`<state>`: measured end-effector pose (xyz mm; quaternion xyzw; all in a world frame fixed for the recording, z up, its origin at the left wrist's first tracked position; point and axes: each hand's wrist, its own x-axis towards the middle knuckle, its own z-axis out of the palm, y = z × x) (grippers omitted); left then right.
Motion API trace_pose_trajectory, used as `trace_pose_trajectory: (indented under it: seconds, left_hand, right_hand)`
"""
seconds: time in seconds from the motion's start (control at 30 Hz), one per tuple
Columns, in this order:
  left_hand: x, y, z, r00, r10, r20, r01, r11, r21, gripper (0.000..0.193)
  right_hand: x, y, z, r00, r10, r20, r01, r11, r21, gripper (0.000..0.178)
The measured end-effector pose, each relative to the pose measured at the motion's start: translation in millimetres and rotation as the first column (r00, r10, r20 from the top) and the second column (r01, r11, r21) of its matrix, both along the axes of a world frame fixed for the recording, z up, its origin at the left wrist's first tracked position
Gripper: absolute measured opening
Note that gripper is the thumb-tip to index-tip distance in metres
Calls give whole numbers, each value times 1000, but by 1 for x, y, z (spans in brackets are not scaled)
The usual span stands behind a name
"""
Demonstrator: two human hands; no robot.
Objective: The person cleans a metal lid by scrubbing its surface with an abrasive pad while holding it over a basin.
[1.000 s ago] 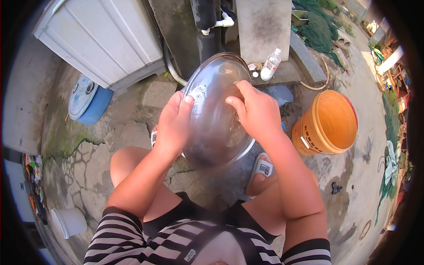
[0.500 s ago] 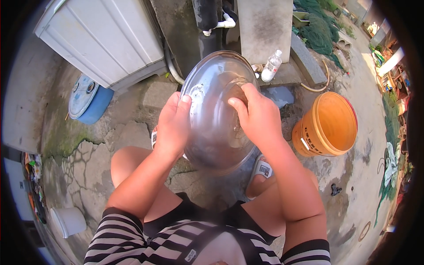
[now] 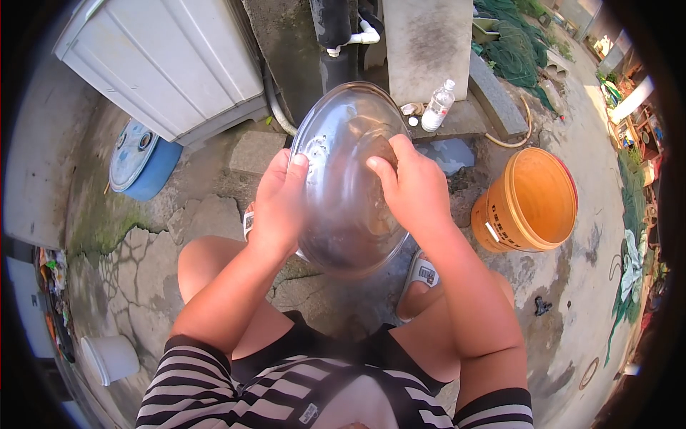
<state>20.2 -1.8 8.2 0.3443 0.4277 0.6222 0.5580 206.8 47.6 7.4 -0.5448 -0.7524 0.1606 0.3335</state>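
A shiny stainless steel basin (image 3: 336, 193) is tilted up between my knees, off the ground. Along its left rim my left hand (image 3: 280, 204) is closed, the thumb lying over the edge and the other fingers hidden behind. My right hand (image 3: 416, 187) grips the opposite side, its thumb against the shiny surface and its fingers curled near the rim. Water drops and a brownish reflection show on the metal. Below it, part of a white sandal (image 3: 423, 272) is visible on my right foot.
An orange bucket (image 3: 539, 200) stands to the right. Beyond the basin are a capped plastic bottle (image 3: 437, 107), a puddle (image 3: 450, 155) and a white pipe (image 3: 364, 34). A blue drum (image 3: 146, 161) and a white cabinet-like unit (image 3: 164, 64) stand left; a white bucket (image 3: 111, 357) sits lower left.
My right hand has shifted slightly left, and the basin's lower right edge has moved a little inward. Both hands keep their hold.
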Motion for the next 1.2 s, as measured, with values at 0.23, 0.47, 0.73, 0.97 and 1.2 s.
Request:
trace_pose_trajectory:
  seconds: [0.23,0.47,0.73,0.97,1.2]
  left_hand:
    - [0,1,-1,999,16,-37,-16,1000,-6,20]
    - [-5,2,-8,994,22,-110,-21,1000,9,20]
    - [-4,3,-6,995,30,-95,-32,999,-19,21]
    - [-3,3,-4,988,48,-149,-49,999,-2,21]
    - [-4,3,-6,987,37,-154,-39,999,-7,21]
  right_hand:
    - [-2,-1,2,995,5,102,-4,1000,-5,32]
    - [-4,-1,3,993,-7,115,2,999,46,30]
    - [-5,-1,4,990,13,142,-23,998,65,29]
    - [-5,0,3,991,-10,133,-5,994,112,29]
    - [-2,1,2,994,0,109,-14,993,121,29]
